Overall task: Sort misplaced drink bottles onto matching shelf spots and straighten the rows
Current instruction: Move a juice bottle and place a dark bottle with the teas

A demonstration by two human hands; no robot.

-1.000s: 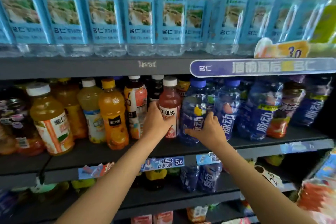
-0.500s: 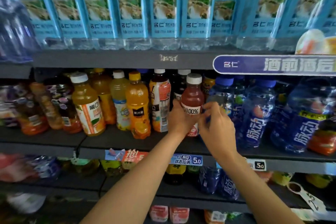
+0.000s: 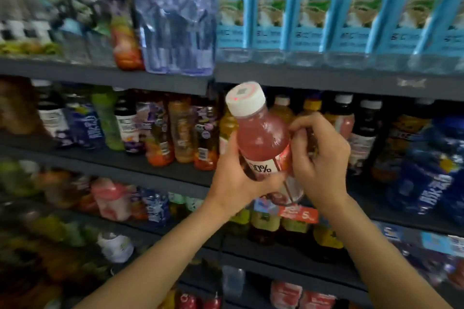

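Note:
A pink juice bottle (image 3: pixel 261 138) with a white cap and a "100%" label is held off the shelf, tilted with its cap toward the upper left. My left hand (image 3: pixel 236 178) grips its lower body from the left. My right hand (image 3: pixel 319 158) curls round its right side, fingers on the label. Behind it, the middle shelf (image 3: pixel 150 158) carries mixed juice and tea bottles, with blue bottles (image 3: pixel 431 173) at the right.
The top shelf (image 3: pixel 326 78) holds a row of blue-labelled water bottles (image 3: pixel 311 15) and a clear purple pack (image 3: pixel 175 15) to their left. Lower shelves carry more drinks and price tags (image 3: pixel 298 213). The left side is blurred.
The pink bottle has left its spot on the middle shelf and come up toward me in both hands. The view has swung left, with the blue bottles now at the right edge.

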